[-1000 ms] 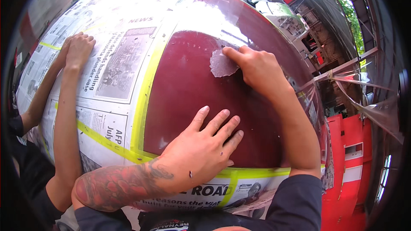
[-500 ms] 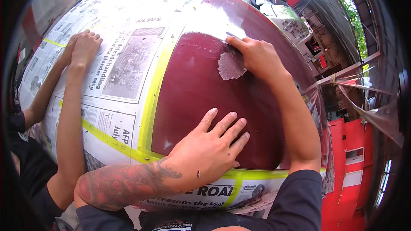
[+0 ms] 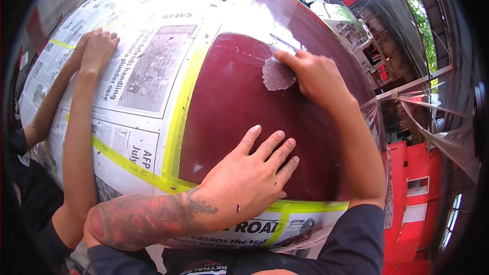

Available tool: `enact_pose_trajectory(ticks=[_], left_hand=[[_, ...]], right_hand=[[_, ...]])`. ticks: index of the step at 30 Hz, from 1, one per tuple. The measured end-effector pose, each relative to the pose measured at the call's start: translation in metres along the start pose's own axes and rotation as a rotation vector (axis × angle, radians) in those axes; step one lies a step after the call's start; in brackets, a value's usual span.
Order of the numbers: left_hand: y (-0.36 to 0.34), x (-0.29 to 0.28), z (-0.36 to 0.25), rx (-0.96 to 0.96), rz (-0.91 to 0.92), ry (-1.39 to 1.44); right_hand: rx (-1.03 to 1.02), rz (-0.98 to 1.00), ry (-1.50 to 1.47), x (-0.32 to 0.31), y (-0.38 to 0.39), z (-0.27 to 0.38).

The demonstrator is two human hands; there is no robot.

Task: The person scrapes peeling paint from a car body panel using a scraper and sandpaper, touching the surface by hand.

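Action on the glossy, dark-red curved panel (image 3: 239, 107): the curled right hand (image 3: 318, 76) had just slid nearer the panel's near edge, bringing its extended digit back to the upper rim of a pale, ragged-edged thin scrap (image 3: 278, 75) on the panel's upper middle. A short back-stroke, it seemed! Whether those fingers gripped the scrap, you couldn't tell; their undersides were hidden. The left hand (image 3: 247, 173), spread and holding nothing, stayed put at the panel's near edge, apparently bracing.
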State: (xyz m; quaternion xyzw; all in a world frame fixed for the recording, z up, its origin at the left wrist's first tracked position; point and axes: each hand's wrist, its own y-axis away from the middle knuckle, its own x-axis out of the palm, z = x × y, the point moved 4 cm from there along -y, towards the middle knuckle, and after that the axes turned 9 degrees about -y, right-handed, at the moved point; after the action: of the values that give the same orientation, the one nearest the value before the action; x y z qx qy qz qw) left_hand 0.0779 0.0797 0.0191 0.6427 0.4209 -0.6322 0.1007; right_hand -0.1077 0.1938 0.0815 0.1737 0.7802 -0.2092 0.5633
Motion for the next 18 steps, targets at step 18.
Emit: enact_pose_trajectory(ticks=[18], left_hand=[[0.000, -0.002, -0.004, -0.013, 0.028, -0.065]], right_hand=[[0.036, 0.074, 0.006, -0.009, 0.014, 0.022]])
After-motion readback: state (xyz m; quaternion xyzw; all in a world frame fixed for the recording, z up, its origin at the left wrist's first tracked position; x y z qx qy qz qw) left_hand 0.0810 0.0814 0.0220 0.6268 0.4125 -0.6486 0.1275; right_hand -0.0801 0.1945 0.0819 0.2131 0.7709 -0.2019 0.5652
